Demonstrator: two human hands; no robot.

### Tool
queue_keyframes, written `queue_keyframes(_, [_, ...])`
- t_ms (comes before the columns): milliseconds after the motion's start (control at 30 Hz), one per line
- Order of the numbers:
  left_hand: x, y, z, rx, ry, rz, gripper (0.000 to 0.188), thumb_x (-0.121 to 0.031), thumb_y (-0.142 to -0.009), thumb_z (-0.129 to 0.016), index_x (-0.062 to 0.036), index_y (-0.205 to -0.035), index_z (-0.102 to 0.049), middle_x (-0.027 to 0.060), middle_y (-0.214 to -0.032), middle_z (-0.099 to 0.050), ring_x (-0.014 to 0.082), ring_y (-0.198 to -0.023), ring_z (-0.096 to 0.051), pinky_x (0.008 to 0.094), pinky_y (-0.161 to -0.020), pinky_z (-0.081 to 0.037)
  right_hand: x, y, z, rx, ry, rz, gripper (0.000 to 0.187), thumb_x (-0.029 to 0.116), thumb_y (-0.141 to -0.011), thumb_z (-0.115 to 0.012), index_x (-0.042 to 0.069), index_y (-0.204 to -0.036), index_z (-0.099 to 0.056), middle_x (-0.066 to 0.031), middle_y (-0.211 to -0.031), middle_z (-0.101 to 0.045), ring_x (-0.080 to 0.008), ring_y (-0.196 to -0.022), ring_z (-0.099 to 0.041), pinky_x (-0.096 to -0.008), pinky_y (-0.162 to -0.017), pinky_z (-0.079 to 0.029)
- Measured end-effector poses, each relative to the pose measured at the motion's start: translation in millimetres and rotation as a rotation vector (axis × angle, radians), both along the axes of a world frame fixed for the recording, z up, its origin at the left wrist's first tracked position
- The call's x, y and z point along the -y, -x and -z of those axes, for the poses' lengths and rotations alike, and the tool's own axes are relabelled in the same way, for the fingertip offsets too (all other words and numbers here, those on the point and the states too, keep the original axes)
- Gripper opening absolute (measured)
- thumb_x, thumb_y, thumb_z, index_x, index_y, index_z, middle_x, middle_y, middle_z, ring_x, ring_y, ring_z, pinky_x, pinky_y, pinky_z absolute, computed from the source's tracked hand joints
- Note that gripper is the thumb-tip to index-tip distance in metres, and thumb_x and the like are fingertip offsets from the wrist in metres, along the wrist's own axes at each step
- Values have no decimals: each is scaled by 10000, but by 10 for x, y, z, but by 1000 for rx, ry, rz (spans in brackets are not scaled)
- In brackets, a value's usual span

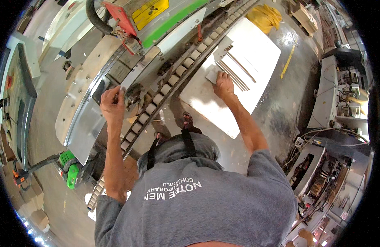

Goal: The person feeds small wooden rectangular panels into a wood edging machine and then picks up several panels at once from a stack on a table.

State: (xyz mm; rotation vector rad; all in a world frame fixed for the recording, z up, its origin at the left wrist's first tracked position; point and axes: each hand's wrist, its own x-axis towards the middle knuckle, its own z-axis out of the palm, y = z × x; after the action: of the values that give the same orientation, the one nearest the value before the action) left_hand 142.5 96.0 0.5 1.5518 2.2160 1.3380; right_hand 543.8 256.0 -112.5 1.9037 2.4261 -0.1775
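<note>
My left hand is over the machine's metal table with its fingers curled together. Whatever may be between its fingertips is too small to make out. Right of it, a dark metal machine part sits beside the roller track. My right hand is low over a large white board, its fingers bent around a small pale flat piece. Several narrow brown-edged strips lie side by side on the board just beyond that hand.
A roller conveyor track runs diagonally between my hands. Behind the left hand stands a machine head with a red cover and a black hose. A yellow cloth or bag lies beyond the board. Open machinery is at right.
</note>
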Motion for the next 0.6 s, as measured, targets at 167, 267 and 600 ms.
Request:
queue_keyframes(167, [193, -233, -184, -51, -4, 107, 301, -72, -805, -776, -50, -1103, -743, 126, -986, -718, 283, -947, -646, 385, -865, -519, 351, 213, -728, -263, 195, -79, 492, 286, -879, -724, -58, -1197, -576, -205, -1044, -658, -306, -920, -660, -433, -774, -550])
queue_keyframes(267, [369, -537, -573, 64, 161, 375, 530, -196, -795, -825, -104, -1289, -659, 134, -1250, -639, 303, -1133, -610, 417, -1012, -469, 525, 599, -1393, -1301, 561, 45, 409, 313, -956, -669, -19, -1183, -594, -93, -982, -647, -172, -838, -626, -300, -648, -548])
queue_keyframes(600, [791, 374, -564, 196, 121, 215, 377, -70, -779, -811, -33, -1143, -717, 203, -1162, -682, 354, -1062, -657, 412, -904, -537, 968, 2742, -1342, -1863, 956, -43, 264, 180, -986, -625, -17, -1157, -587, -81, -1003, -658, -183, -868, -657, -321, -783, -569])
